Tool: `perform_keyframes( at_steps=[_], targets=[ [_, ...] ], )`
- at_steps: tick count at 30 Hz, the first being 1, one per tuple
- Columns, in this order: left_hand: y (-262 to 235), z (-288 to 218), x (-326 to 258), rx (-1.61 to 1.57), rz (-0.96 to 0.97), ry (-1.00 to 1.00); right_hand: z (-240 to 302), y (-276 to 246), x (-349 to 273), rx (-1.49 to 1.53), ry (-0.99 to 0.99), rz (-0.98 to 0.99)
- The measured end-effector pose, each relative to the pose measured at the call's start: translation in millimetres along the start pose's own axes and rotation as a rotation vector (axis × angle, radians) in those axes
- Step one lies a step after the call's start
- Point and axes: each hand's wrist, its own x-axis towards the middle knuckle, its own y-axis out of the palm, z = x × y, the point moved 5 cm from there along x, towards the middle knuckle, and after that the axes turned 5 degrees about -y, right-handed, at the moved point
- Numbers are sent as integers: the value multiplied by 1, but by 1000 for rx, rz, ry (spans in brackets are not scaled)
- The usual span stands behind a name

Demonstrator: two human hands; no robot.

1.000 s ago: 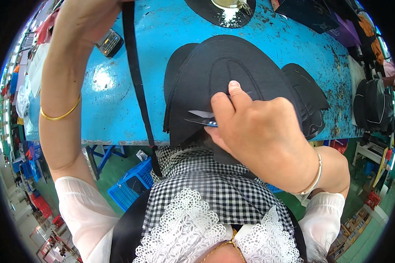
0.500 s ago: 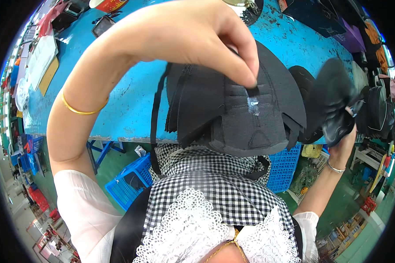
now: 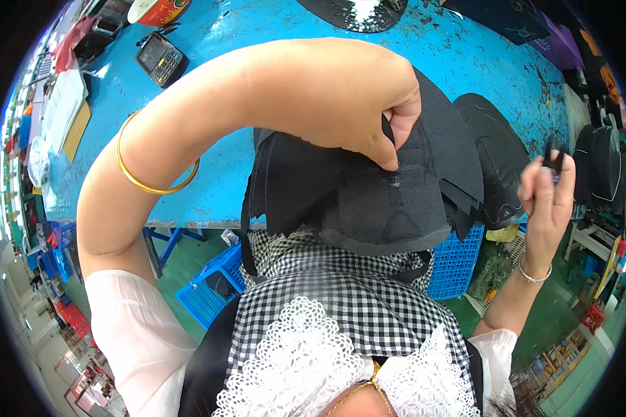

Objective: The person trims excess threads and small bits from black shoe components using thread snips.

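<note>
— What does the left hand [image 3: 341, 97] have?

— The black fabric panel [image 3: 375, 187], pinched at its upper edge between thumb and fingertips (the other fingers curl in above it). The arm comes across from the left, a gold bangle [image 3: 149, 170] on the wrist.

— Where does the panel sit?

— At the near edge of the blue table [image 3: 271, 28], half hanging over the checked apron [image 3: 341, 285]. Its long axis runs roughly left to right, the rounded lower edge toward the person, the flaps fanning up and right. A strap [image 3: 245, 236] hangs from its left side.

— And the right hand [image 3: 546, 198]?

— Raised off to the right, well apart from the panel, fingers closed on a small dark object [image 3: 554, 158]; what it is I cannot tell. A silver bracelet [image 3: 532, 274] circles that wrist.

— Anything else on the table?

— A second black piece [image 3: 501, 167] lies just right of the panel, another dark piece [image 3: 355, 10] at the far edge, a handheld device [image 3: 158, 59] far left.

— Containers?

— Blue crates below the table: one [image 3: 209, 288] to the left, contents unclear, one [image 3: 459, 260] to the right, its inside hidden
</note>
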Motion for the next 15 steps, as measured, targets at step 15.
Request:
perform_keyframes(
  at_steps=[15],
  targets=[
    [-10,17,4,133,-52,-39,54,97,41,-209,-430,734]
  ],
)
